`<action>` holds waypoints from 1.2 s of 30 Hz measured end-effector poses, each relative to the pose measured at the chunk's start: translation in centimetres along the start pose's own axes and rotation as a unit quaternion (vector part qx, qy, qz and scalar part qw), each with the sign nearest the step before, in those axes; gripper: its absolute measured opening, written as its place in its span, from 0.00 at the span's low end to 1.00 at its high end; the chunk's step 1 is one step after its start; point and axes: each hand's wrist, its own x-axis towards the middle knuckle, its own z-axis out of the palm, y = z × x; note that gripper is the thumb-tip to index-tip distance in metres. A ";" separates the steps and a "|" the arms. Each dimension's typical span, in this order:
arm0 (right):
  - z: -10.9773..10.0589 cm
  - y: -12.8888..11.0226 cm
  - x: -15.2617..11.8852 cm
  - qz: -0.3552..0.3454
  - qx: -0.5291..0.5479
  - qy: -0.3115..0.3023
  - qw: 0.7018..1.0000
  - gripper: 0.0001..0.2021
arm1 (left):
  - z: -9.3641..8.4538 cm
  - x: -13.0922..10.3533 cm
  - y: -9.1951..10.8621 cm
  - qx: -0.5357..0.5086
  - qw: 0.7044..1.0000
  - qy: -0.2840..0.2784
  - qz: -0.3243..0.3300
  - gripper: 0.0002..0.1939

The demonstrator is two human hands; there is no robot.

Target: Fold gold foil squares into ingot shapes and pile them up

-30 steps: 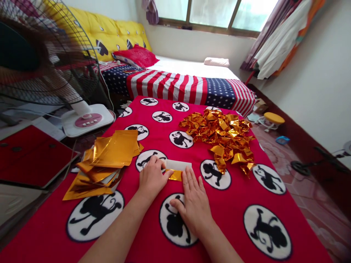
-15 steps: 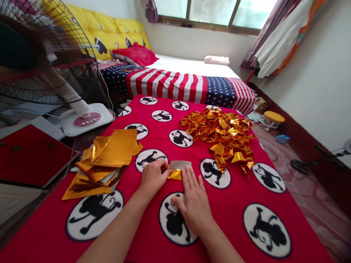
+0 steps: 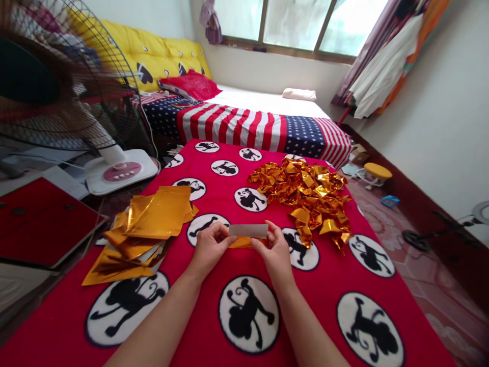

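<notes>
A part-folded sheet of gold foil paper (image 3: 248, 231) lies across the middle of the cloth, its grey-white back showing along a far strip and gold along the near side. My left hand (image 3: 211, 246) pinches its left end between thumb and fingers. At the right end my right hand (image 3: 275, 250) grips it the same way, thumb on the near side. To the left is a loose stack of flat gold foil sheets (image 3: 158, 211). A heap of folded gold foil pieces (image 3: 305, 188) is spread beyond my right hand.
The red cloth (image 3: 183, 306) with monkey circles covers the table. An electric fan (image 3: 118, 171) stands at the left, its blades blurred. A bed (image 3: 237, 125) is beyond the table's far edge. A yellow stool (image 3: 377, 171) stands on the floor at the right.
My right hand was lying flat on the foil paper's right side; now it pinches the right end. The paper's grey strip has tilted up. The view has shifted slightly.
</notes>
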 end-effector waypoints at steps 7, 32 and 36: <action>0.8 -0.1 -0.2 -0.001 0.033 0.016 0.999 0.22 | 0.1 -0.1 0.5 -0.035 0.999 -0.035 -0.016 0.14; 0.1 0.5 -0.1 -0.049 -0.096 -0.042 0.993 0.08 | -0.1 -0.3 0.7 0.051 0.994 -0.096 0.021 0.10; 0.2 0.1 -0.1 -0.059 -0.150 -0.039 0.986 0.07 | -0.1 -0.5 0.7 0.043 0.995 -0.087 0.029 0.10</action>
